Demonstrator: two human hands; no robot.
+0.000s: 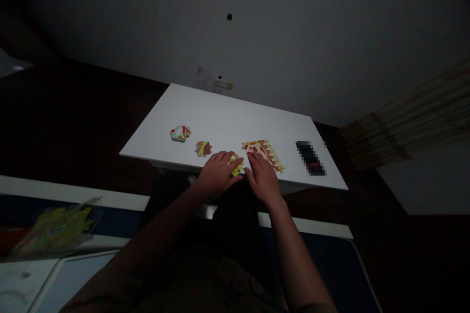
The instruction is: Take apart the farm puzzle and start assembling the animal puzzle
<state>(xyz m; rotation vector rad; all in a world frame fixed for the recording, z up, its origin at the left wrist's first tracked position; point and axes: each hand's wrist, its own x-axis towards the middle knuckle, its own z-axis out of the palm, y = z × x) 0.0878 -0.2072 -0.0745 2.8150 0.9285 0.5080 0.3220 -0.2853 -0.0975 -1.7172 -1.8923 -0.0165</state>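
Note:
On a small white table [227, 117] lies a joined block of jigsaw pieces [267, 151], red, tan and yellow-green. My right hand [262, 176] rests flat on its near left corner, fingers stretched out. My left hand [219, 172] lies beside it with fingers on a yellow-green piece [237, 168] at the block's left edge. A brown and yellow loose piece [203, 148] sits just left of my left hand. Farther left lies a small clump of pieces [179, 133] in red, white and teal.
A dark blurred object [310, 157] lies on the table's right side. A clear bag with yellow-green contents [55, 227] sits at lower left on a light surface. A wall socket [223, 83] is behind the table. The floor around is dark.

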